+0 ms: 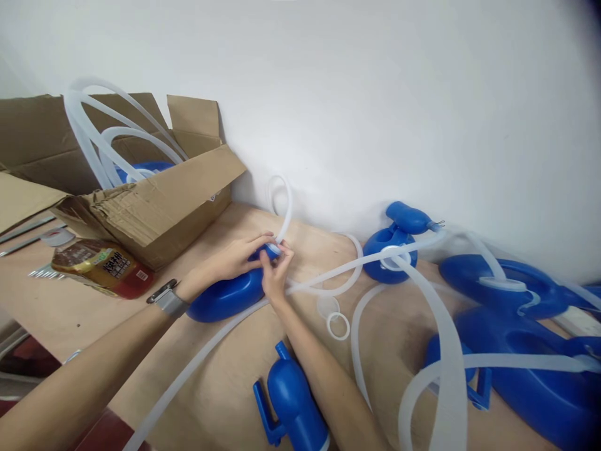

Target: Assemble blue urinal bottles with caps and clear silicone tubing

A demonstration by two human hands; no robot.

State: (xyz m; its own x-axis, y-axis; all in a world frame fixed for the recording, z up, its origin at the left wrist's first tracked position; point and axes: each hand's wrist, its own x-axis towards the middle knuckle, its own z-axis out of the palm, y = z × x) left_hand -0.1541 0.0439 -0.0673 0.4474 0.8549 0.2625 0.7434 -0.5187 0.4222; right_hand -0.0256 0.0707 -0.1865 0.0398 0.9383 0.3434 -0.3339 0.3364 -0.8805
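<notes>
A blue plastic container (228, 297) lies on the wooden table, its neck raised between my two hands. My left hand (235, 255), with a grey-banded watch at the wrist, is closed round that neck. The fingers of my right hand (276, 270) pinch the white cap (273, 248) at the neck's mouth. From the cap a translucent hose (286, 216) loops up towards the wall. My fingers partly hide the cap and neck. Near my right forearm lie a blue bottle with a side handle (293, 401), a white ring (338, 326) and a translucent disc (327, 306).
An open cardboard box (188, 213) with coiled hoses stands at the back left, behind a drink bottle (101, 266). More blue containers (535, 376) with hoses crowd the right side. A blue bottle (408, 218) rests by the white wall (375, 113). A long hose (201, 369) crosses the table.
</notes>
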